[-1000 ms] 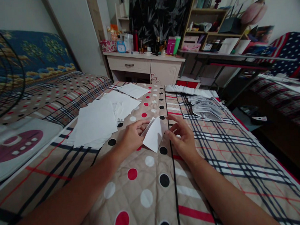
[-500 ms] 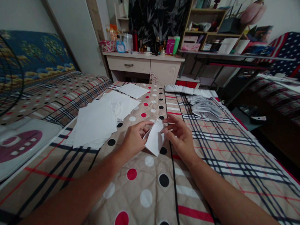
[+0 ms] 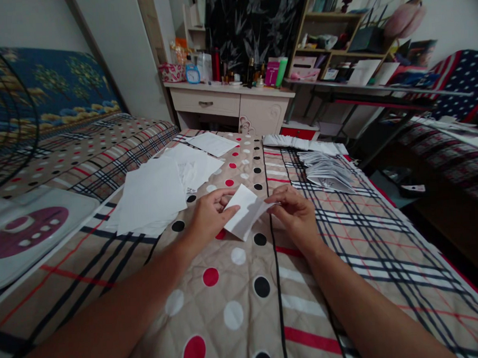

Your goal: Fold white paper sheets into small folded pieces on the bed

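A small folded sheet of white paper [image 3: 242,210] is held between both hands just over the bed, its two halves spread like a booklet. My left hand [image 3: 211,214] grips the left half, thumb on top and fingers behind. The right edge is pinched between thumb and fingertips of my right hand [image 3: 294,211]. To the left lies a stack of white sheets [image 3: 150,196], with more loose paper [image 3: 201,167] behind it. At the right, several folded papers [image 3: 328,172] lie in a fanned row, beside a long white folded pile [image 3: 304,143].
The bed has a quilted cover [image 3: 231,285] with dots and plaid. A wire fan guard [image 3: 32,114] and a white object with a purple print [image 3: 35,230] are at the left. A pale dresser [image 3: 204,103] stands beyond the bed, and a desk with shelves [image 3: 332,51] at right.
The paper has turned and opened out, its left half now facing up. My left thumb has come onto it, and my right hand has moved slightly right, closing on its edge.
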Available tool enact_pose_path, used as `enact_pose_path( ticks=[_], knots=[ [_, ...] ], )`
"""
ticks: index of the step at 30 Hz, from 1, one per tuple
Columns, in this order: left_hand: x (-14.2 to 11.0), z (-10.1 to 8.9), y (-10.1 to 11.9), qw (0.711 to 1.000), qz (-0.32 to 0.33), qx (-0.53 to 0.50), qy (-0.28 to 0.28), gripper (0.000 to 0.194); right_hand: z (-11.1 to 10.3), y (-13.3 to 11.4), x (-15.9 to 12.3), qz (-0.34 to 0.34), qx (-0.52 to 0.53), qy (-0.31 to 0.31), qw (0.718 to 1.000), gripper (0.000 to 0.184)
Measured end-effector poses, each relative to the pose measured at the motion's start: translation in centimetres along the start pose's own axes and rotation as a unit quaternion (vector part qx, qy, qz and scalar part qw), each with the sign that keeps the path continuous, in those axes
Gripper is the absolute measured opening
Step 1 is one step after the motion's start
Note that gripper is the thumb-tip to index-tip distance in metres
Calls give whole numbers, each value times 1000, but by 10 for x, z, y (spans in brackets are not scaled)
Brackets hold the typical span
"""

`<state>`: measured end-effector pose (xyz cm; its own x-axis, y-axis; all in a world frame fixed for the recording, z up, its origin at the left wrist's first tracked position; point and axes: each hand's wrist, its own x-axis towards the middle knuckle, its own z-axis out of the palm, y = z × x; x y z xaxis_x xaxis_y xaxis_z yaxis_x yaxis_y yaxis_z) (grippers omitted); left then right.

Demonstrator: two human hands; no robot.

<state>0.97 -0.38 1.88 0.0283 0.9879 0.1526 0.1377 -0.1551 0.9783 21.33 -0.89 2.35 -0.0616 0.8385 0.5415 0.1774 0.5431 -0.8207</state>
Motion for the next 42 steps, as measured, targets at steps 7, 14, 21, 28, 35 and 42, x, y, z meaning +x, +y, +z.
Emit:
enact_pose_path(
  ticks=[7,14,21,28,35,42],
  knots=[
    [7,-10,-12,999,-52,0,-1,47,-38,25,14,-22,-107,-139,984,25],
    [6,-15,-20,985,21,169,-3,41,-41,4,22,-76,-351,-277,891,30],
    [10,-14,-21,981,50,187,-15,39,6,-14,-3,38,-479,-242,843,31],
    [11,-11,-20,998,-48,36,-24,38,10,-6,-20,36,-469,-223,854,37],
    [-2,-21,2,978,-181,24,-104,36,6,-15,-24,3,-482,-259,837,39],
    [4,-17,-18,988,-26,149,-17,21,10,-24,-19,39,-506,-285,813,45]
  ],
)
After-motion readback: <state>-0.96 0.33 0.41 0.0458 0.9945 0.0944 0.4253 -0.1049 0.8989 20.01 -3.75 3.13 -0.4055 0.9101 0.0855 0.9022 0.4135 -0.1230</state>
